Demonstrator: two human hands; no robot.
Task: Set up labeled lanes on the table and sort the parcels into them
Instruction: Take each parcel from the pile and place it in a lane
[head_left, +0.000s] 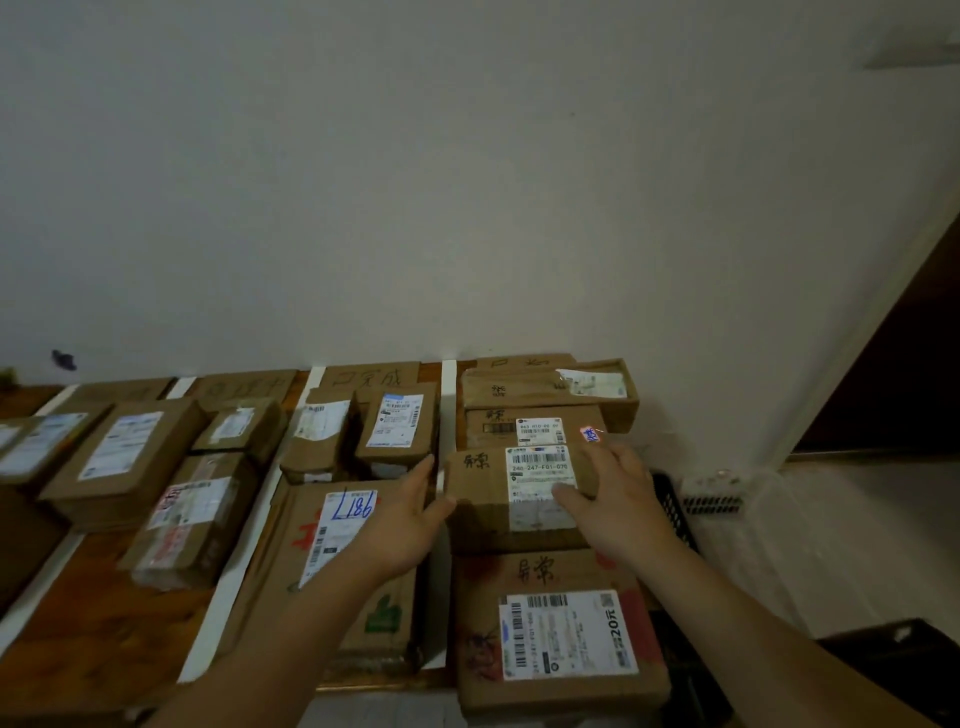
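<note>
Both hands are on one small brown parcel (480, 496) in the far-right lane of the table (104, 623). The left hand (410, 514) lies flat against the parcel's left end, fingers straight and pointing away from the person, thumb touching the near-left corner. The right hand (615, 496) takes the other end: its thumb presses down on the white shipping label (537, 470) and its fingers curl over the far-right corner, so that hand grips the box. The parcel sits squarely between the two palms, top face up, with black handwriting beside the label.

It hovers or rests over its neighbours, and I cannot tell which. Just behind it is a box with a barcode sticker (488, 428), and behind that another torn-label box (519, 387) stacked higher against the wall. Just in front, nearer the person, lies a wide box with a big white label (561, 571).

A white tape strip (448, 387) marks the lane's left border, running right past the left hand. Across it, under the left forearm, lies a flat carton with blue writing (311, 519). At the back of that lane a cardboard sign (371, 376) lies flat by the wall. More parcels fill the lanes further left. A black crate (675, 512) sits just beyond the right hand, off the table edge.
</note>
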